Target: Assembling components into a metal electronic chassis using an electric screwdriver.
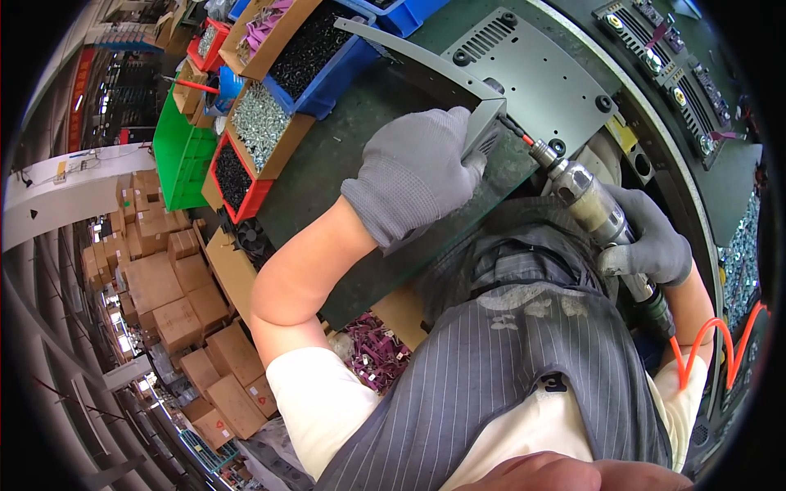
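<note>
A grey sheet-metal chassis (532, 74) with vent slots and black rubber feet lies on the dark green bench mat (344, 164). My left hand (413, 172), in a grey knit glove, presses on the chassis's near corner and side wall. My right hand (651, 241), also gloved, grips a metal pneumatic screwdriver (585, 200). Its red-collared bit touches the chassis's side wall right beside my left fingers. An orange coiled air hose (704, 348) runs from the tool's rear end.
Bins stand along the bench's left side: a blue bin of black screws (315, 53), cardboard boxes of silver screws (260, 123), a red bin (233, 176), a green crate (182, 155). Purple parts (377, 352) lie below the bench. Cardboard boxes (176, 303) cover the floor. Black panels (679, 65) sit at right.
</note>
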A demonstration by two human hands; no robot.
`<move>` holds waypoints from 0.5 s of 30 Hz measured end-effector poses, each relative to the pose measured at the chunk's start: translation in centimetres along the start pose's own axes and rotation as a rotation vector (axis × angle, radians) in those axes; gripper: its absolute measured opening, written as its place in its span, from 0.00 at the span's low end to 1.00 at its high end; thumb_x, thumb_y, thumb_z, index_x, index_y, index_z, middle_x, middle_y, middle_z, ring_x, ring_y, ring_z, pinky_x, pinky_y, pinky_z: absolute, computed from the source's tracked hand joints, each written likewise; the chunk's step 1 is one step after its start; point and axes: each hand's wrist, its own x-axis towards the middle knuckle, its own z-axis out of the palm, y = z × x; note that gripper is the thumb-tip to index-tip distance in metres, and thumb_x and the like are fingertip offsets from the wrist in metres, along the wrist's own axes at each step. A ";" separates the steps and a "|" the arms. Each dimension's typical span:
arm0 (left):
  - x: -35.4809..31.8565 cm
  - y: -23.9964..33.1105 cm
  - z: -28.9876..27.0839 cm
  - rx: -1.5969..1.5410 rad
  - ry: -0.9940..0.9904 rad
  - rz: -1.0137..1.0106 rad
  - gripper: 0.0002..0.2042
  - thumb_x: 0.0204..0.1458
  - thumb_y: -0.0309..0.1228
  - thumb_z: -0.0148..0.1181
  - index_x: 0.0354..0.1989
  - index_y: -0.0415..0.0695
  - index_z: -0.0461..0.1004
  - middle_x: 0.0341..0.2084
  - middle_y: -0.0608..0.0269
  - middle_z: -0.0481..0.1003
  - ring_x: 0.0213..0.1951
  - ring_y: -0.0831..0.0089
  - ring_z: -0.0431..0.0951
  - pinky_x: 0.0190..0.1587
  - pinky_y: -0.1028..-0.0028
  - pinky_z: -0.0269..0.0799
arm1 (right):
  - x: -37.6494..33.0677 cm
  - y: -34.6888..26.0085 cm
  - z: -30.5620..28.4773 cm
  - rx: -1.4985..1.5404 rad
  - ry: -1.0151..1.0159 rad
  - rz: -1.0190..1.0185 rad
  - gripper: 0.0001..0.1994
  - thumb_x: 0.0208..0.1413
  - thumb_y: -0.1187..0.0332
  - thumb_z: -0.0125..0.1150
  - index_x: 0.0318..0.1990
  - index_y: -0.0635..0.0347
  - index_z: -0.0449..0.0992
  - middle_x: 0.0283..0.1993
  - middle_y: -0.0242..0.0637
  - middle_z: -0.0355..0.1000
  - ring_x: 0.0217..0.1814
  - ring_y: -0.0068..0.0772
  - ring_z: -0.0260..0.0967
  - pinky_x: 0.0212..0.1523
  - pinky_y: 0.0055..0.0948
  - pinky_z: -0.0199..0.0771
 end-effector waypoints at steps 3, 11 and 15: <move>-0.1 0.2 -0.3 0.028 -0.023 -0.031 0.13 0.48 0.36 0.57 0.37 0.39 0.70 0.28 0.48 0.73 0.34 0.51 0.73 0.35 0.60 0.69 | 0.2 0.0 0.0 -0.019 -0.022 0.003 0.41 0.28 0.55 0.73 0.53 0.69 0.68 0.38 0.33 0.70 0.39 0.23 0.65 0.44 0.23 0.64; -3.7 -8.0 -1.8 -0.985 0.103 -0.361 0.15 0.55 0.28 0.44 0.47 0.35 0.69 0.36 0.58 0.73 0.35 0.75 0.75 0.39 0.76 0.73 | -3.4 3.3 -1.3 0.073 0.136 0.059 0.56 0.15 0.50 0.79 0.58 0.73 0.61 0.50 0.40 0.68 0.51 0.32 0.64 0.55 0.30 0.60; -9.9 -19.4 -3.7 -0.944 0.573 -0.616 0.17 0.53 0.21 0.44 0.52 0.32 0.67 0.40 0.51 0.72 0.36 0.72 0.75 0.43 0.75 0.75 | -4.7 5.6 -1.4 0.131 0.220 0.130 0.58 0.15 0.49 0.79 0.59 0.72 0.59 0.50 0.39 0.66 0.48 0.30 0.64 0.52 0.27 0.61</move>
